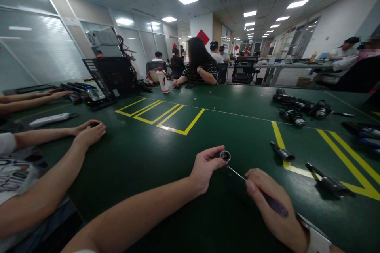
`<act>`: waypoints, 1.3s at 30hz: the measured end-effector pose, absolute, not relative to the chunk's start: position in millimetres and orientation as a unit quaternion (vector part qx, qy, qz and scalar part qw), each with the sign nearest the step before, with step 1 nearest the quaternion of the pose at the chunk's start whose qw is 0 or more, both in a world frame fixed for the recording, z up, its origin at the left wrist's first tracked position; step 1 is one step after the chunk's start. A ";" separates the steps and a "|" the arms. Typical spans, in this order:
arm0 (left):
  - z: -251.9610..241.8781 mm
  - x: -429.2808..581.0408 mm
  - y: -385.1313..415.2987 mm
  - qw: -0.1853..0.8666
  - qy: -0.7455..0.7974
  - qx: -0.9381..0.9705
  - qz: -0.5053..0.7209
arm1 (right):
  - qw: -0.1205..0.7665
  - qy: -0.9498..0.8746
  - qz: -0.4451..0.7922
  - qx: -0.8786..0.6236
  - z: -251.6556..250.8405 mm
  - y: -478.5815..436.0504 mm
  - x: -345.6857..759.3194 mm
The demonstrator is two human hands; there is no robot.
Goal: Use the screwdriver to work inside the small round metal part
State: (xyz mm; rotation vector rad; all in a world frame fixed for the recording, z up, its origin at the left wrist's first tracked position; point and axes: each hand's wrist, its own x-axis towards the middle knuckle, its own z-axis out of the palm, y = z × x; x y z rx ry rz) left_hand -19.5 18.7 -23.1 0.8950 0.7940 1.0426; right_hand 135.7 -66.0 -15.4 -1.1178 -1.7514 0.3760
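Observation:
Between thumb and fingers, my left hand (204, 168) pinches a small round metal part (225, 156) with a ring-shaped rim and a dark centre. My right hand (268, 201) is wrapped round a screwdriver (237, 174), whose purple handle shows under the palm. The thin shaft points up and left, its tip at or just below the ring's lower edge; I cannot tell if they touch. A tiny dark piece (229, 175) shows just below the shaft. To the right of my right hand lie two dark metal cylindrical parts with stems, one nearer (331, 182) and one farther (282, 151).
Yellow tape (185, 126) marks outlines on the green table (142, 158). Black tool-like parts (299, 106) lie at the right rear. A co-worker's hands (90, 130) rest at the left, near a white power strip (50, 119). A white cup (162, 81) stands farther back, before a seated person.

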 end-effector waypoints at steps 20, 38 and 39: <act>-28.4 -17.0 12.6 0.649 0.356 0.487 0.464 | 0.446 -0.758 0.148 -0.453 -23.3 -61.1 134.2; -32.9 -15.5 17.5 0.606 0.371 0.518 0.477 | 0.463 -0.745 0.146 -0.457 -19.4 -65.3 131.8; -33.6 -16.4 19.6 0.605 0.369 0.521 0.477 | 0.478 -0.721 0.170 -0.473 -19.4 -64.4 133.0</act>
